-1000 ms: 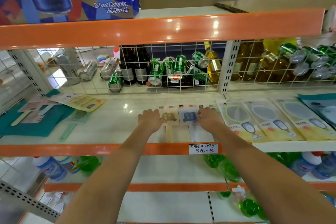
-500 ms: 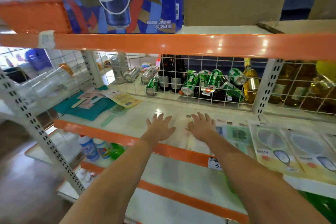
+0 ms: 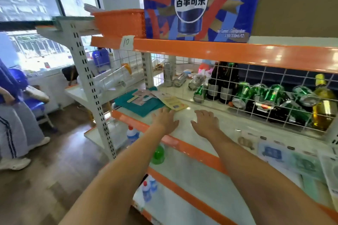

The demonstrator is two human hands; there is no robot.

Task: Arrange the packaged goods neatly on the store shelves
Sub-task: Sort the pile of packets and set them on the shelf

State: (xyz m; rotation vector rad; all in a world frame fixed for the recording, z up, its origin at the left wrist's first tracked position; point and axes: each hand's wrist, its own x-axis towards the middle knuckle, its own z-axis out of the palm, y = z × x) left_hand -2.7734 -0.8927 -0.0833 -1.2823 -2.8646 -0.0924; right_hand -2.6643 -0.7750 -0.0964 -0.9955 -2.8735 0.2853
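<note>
Both arms reach over the white shelf board (image 3: 184, 115) with its orange front edge. My left hand (image 3: 164, 118) is flat and open, its fingertips at a yellow flat packet (image 3: 173, 103). My right hand (image 3: 205, 121) is open too, over bare shelf, holding nothing. Left of the yellow packet lies a teal pack (image 3: 139, 105) with pink and white flat packets (image 3: 142, 96) on top. Flat packets in a neat row (image 3: 270, 153) lie on the shelf to the right of my right arm.
A wire grid (image 3: 265, 86) backs the shelf; behind it are green cans (image 3: 243, 94), dark bottles (image 3: 219, 80) and a yellow bottle (image 3: 323, 104). A blue cola carton (image 3: 199, 3) and an orange basket (image 3: 120, 22) sit above. A person (image 3: 12, 111) stands at the left.
My view and both hands have shifted left along the shelf, away from the packets I was touching. Both hands now hover open near the yellow packet.
</note>
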